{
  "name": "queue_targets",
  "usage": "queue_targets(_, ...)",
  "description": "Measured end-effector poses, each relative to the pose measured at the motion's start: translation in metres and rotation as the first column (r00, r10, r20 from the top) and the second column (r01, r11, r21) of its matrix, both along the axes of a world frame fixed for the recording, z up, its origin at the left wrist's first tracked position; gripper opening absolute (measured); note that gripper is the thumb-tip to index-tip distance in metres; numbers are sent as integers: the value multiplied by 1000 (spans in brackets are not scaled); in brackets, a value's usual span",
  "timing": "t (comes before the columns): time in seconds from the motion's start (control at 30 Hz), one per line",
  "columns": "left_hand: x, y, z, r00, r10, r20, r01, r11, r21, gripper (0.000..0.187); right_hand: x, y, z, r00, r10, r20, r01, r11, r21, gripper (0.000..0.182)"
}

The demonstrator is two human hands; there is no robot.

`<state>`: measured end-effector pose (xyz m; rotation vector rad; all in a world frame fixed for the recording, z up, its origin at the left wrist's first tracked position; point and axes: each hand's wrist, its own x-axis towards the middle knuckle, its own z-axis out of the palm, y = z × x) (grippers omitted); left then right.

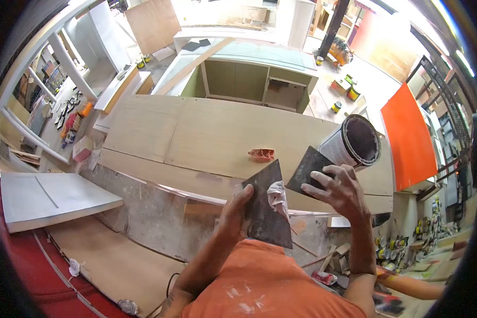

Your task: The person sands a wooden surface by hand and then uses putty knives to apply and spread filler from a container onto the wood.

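My left hand is closed on the edge of a dark flat putty plate, its thumb lying along the near side. A lump of pale pinkish putty sits on the plate's right part. Held in my right hand is a dark square putty spreader, fingers spread over its face. The spreader is tilted close to the plate's upper right. Just beyond it, an open tin can leans toward the right on the board. A small red container lies on the wooden panel ahead of my hands.
A white panel rests at the left, above a brown board. Behind the worktop stands a cabinet with a glass top. An orange panel rises at the right. Wood scraps litter the floor below.
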<state>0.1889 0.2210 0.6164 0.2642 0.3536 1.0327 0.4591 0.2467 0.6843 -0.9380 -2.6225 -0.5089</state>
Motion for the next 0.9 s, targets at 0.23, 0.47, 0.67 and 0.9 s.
queue_targets(0.23, -8, 3, 1, 977, 213, 15, -209, 968, -143, 38, -70, -40, -53, 375, -208, -904, 116, 977, -176, 22)
queue_targets(0.47, -40, -8, -7, 945, 291, -150, -294, 956, -2, 38, -136, -28, -55, 597, -144, -789, -39, 977, -208, 37)
queue_targets(0.67, -60, -14, -6, 931, 334, -149, -344, 938, -41, 37, -145, -45, -57, 347, -447, -824, 2, 879, -476, 35)
queue_targets(0.9, -80, -19, -18, 932, 325, -163, -325, 945, 24, 36, -183, -33, -72, 591, -158, -791, -98, 959, -265, 21)
